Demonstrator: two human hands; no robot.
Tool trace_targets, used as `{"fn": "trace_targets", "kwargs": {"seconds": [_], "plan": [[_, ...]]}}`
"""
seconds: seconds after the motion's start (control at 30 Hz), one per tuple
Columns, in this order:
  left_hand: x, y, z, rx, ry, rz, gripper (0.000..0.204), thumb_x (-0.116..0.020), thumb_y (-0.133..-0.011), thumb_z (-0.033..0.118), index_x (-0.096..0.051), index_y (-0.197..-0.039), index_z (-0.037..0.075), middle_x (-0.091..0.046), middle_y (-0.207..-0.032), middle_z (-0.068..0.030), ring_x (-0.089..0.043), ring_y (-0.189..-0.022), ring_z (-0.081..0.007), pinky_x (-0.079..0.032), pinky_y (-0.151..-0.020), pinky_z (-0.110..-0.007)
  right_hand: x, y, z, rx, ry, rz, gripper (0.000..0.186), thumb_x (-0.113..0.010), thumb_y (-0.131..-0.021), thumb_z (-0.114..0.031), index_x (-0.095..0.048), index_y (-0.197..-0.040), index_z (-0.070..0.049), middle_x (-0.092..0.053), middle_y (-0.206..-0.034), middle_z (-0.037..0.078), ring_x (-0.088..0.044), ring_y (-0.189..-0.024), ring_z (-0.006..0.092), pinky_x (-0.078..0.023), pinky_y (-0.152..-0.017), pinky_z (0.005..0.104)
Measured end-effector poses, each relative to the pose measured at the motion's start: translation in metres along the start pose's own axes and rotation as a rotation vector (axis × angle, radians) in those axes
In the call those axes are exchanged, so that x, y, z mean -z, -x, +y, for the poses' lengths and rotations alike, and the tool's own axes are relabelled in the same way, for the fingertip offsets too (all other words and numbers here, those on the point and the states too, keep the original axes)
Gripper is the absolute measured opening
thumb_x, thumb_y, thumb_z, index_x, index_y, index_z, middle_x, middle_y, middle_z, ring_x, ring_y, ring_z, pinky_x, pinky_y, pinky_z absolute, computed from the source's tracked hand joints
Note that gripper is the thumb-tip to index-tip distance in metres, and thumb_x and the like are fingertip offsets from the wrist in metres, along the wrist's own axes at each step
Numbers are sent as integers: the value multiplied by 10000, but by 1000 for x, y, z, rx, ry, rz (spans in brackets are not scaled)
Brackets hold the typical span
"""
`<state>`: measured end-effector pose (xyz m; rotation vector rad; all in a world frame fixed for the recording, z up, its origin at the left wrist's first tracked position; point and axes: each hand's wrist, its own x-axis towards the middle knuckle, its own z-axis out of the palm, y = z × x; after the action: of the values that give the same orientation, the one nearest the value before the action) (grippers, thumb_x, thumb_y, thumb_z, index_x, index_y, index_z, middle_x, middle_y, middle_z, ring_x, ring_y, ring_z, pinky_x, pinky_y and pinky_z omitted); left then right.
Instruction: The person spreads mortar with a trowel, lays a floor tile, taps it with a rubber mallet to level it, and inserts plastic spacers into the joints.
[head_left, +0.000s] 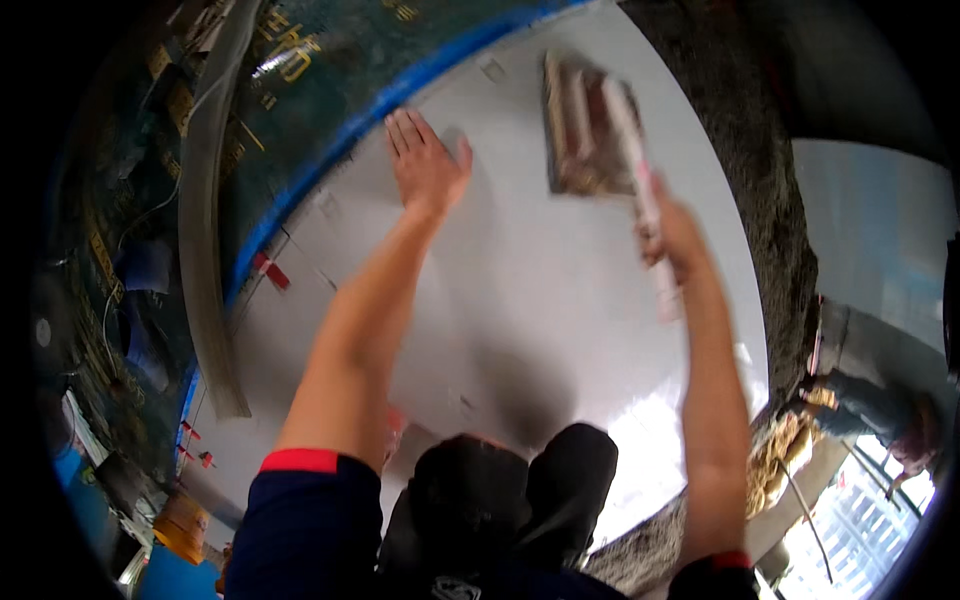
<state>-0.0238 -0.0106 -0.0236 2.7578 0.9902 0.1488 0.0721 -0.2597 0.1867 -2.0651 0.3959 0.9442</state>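
Note:
My left hand (426, 167) rests on a large white tile (530, 290) near its blue-bordered upper edge, palm down with fingers stretched out. My right hand (668, 232) grips a long, blurred pink-and-white handle (626, 122) over the right part of the tile. Beneath the handle's upper part is a dirty, rectangular trowel-like tool (575, 135); I cannot tell whether the two are joined. Small red pieces (270, 270) sit along the tile's left edge.
A dark green sheet (310, 110) with yellow print borders the left, crossed by a long pale strip (205, 250). Rough dark mortar (765, 230) runs along the right edge. Another person (880, 420) is at the lower right, near some sticks. An orange container (180, 525) stands lower left.

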Motion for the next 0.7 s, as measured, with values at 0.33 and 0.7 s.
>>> {"fn": "trace_targets", "kwargs": {"seconds": [0.33, 0.7], "plan": [[17, -17, 1, -10, -36, 69, 826, -447, -952, 494, -285, -1448, -147, -277, -1525, -300, -200, -1455, -426, -142, -1202, -473, 7, 72, 157, 187, -636, 429, 535, -376, -990, -624, -530, -973, -112, -578, -768, 69, -559, -611, 163, -467, -572, 320], [-15, -22, -19, 5, 54, 103, 802, -427, -941, 442, -258, -1445, -157, -259, -1523, -321, -188, -1455, -435, -110, -1214, -462, 57, 127, 47, 336, -226, 195, 652, -367, -970, -670, -537, -1275, -119, -562, -706, -2, -405, -408, 69, -339, -358, 202]]}}
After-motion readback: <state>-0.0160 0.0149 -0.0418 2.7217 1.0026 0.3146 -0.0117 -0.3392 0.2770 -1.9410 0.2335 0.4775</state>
